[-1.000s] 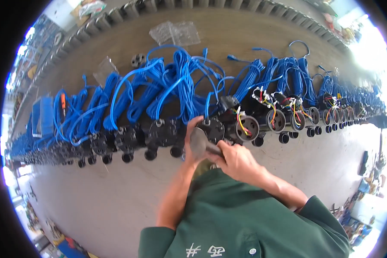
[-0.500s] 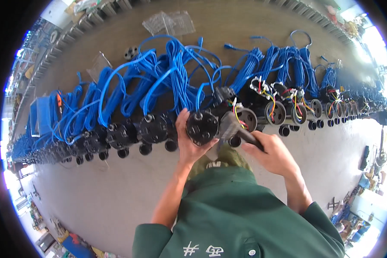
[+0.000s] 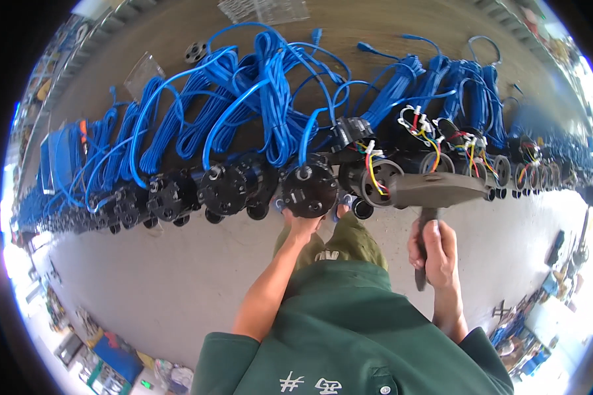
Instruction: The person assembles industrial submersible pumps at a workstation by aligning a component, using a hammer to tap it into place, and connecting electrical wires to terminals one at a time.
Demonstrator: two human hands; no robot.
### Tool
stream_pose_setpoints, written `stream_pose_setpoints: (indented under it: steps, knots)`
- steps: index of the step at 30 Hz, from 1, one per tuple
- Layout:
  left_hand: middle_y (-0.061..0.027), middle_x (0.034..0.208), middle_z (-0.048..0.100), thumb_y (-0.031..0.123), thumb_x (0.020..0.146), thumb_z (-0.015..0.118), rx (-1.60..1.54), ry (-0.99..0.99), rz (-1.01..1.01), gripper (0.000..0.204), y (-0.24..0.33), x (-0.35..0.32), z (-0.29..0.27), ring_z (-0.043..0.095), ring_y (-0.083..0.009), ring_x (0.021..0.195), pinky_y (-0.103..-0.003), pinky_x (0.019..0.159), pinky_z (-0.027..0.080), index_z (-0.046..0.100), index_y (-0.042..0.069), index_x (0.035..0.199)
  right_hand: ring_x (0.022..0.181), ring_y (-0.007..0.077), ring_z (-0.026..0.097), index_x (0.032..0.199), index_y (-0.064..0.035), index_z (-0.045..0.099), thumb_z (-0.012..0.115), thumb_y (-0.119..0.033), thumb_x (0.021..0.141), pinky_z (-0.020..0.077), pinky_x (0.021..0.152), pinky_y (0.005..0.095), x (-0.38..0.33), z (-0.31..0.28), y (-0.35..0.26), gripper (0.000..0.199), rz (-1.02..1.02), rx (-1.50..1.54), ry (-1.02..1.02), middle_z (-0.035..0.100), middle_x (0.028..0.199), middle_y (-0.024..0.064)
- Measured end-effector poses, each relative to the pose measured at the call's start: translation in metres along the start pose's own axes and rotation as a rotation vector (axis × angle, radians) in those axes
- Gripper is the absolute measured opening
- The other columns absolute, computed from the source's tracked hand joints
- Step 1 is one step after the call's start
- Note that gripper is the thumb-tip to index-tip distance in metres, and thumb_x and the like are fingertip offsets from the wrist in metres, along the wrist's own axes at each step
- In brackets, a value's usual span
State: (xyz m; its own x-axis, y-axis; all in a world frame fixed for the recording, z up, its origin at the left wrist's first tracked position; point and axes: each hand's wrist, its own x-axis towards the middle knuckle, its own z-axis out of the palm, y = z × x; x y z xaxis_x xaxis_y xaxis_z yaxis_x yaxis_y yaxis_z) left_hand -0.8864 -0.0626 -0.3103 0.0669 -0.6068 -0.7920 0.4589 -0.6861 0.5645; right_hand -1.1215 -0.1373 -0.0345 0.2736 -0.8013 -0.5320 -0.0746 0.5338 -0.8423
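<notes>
Upright in my right hand (image 3: 437, 253) is a hammer (image 3: 438, 191), its broad grey head raised in front of the open housings and its dark handle inside my closed fingers. My left hand (image 3: 306, 228) is at the underside of a round black cylinder end cap (image 3: 310, 191), from whose top a blue cable rises. The cap and cylinder hide those fingers, so their grip does not show. Just right of the cap lies an open black housing (image 3: 379, 183) with red, yellow and white wires.
A long row of similar black cylinders (image 3: 171, 195) lines the table's near edge on both sides. Bundled blue cables (image 3: 273, 99) lie behind them on the brown tabletop (image 3: 349, 26). A clear plastic bag (image 3: 263, 10) and a small round black part (image 3: 195, 52) sit farther back.
My right hand has swung the hammer away from the cap, to the right, and turned it upright. My left hand has slid from the cap's side to beneath it. The view has shifted slightly.
</notes>
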Motion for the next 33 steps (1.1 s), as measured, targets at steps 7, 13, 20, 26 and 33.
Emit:
stream_pose_setpoints:
  steps: [7, 13, 20, 26, 33]
  knots:
    - [0.0046, 0.077, 0.06, 0.023, 0.081, 0.088, 0.531, 0.153, 0.693, 0.035, -0.045, 0.066, -0.025, 0.043, -0.0059, 0.051, -0.023, 0.041, 0.031, 0.067, 0.014, 0.107, 0.051, 0.0063, 0.04, 0.087, -0.007, 0.048, 0.05, -0.037, 0.11, 0.0335, 0.045, 0.0251, 0.005, 0.033, 0.039, 0.038, 0.322, -0.019, -0.109, 0.045, 0.065, -0.0029]
    - [0.0039, 0.077, 0.062, 0.021, 0.079, 0.089, 0.004, 0.128, 0.109, 0.032, 0.022, -0.008, 0.011, 0.041, -0.0054, 0.047, -0.023, 0.04, 0.029, 0.07, 0.014, 0.104, 0.048, 0.0054, 0.038, 0.092, -0.006, 0.053, 0.042, -0.044, 0.112, 0.031, 0.043, 0.0232, 0.007, 0.023, -0.004, 0.044, -0.16, 0.137, 0.138, 0.044, 0.062, -0.0025]
    - [0.005, 0.074, 0.06, 0.027, 0.078, 0.091, 0.21, 0.07, 0.361, 0.03, -0.015, 0.031, -0.014, 0.041, -0.0056, 0.05, -0.024, 0.043, 0.029, 0.068, 0.016, 0.093, 0.06, 0.0139, 0.049, 0.091, 0.0026, 0.06, 0.058, -0.037, 0.104, 0.0436, 0.058, 0.0341, 0.012, 0.024, 0.044, 0.041, 0.153, -0.49, -0.07, 0.056, 0.063, 0.0074]
    - [0.0053, 0.073, 0.055, 0.016, 0.081, 0.089, 0.06, -0.098, 0.127, 0.033, 0.029, -0.02, -0.004, 0.045, -0.0059, 0.051, -0.023, 0.043, 0.03, 0.065, 0.01, 0.102, 0.05, 0.0175, 0.051, 0.09, 0.0013, 0.064, 0.073, -0.016, 0.091, 0.0423, 0.05, 0.0331, -0.006, 0.029, 0.009, 0.019, -0.271, -0.634, 0.209, 0.062, 0.064, 0.0117]
    - [-0.0047, 0.1, 0.068, 0.007, 0.075, 0.086, 0.447, 0.064, 0.587, 0.049, 0.015, -0.004, 0.002, 0.065, -0.0174, 0.089, -0.033, 0.08, 0.055, 0.066, 0.001, 0.12, 0.059, 0.0351, 0.065, 0.081, -0.0072, 0.062, 0.076, -0.012, 0.071, 0.0507, 0.056, 0.0421, 0.003, 0.026, 0.089, 0.018, -0.377, -0.96, 0.021, 0.063, 0.067, 0.0126]
